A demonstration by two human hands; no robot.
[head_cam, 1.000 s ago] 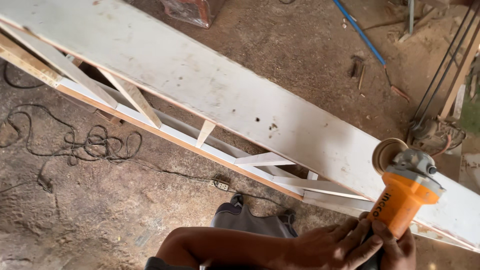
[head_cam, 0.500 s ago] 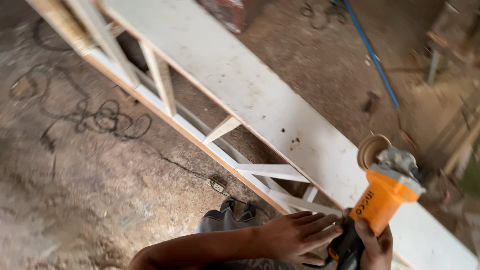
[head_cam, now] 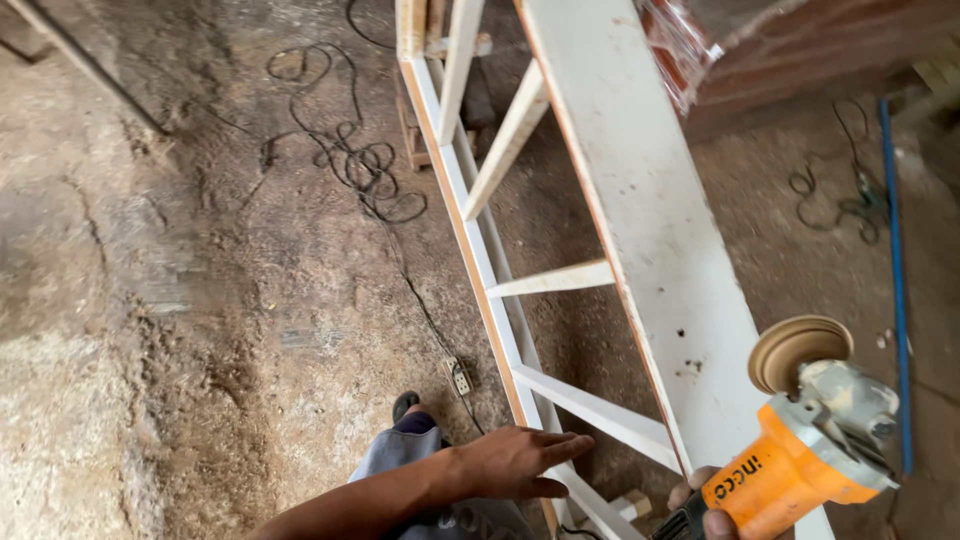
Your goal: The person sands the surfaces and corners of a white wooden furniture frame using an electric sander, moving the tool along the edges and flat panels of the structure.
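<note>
My right hand (head_cam: 715,510) grips the black handle of an orange angle grinder (head_cam: 800,455) at the bottom right. Its round tan sanding disc (head_cam: 798,350) faces up, just beside the right edge of a long white board (head_cam: 640,210). That board is the wide top of a white wooden frame (head_cam: 470,230) with slanted cross braces, running from top centre to bottom right. My left hand (head_cam: 515,462) is open, fingers stretched toward the frame's lower rail, holding nothing.
A black cable (head_cam: 350,160) lies tangled on the dirt floor and leads to a socket block (head_cam: 460,378). A blue pipe (head_cam: 893,240) lies on the right. My foot (head_cam: 405,405) stands beside the frame. A red-wrapped bundle (head_cam: 685,45) sits at the top.
My left hand has come off the grinder and now reaches open toward the frame rail. The view has swung, so the frame runs more upright, and the grinder stays in my right hand.
</note>
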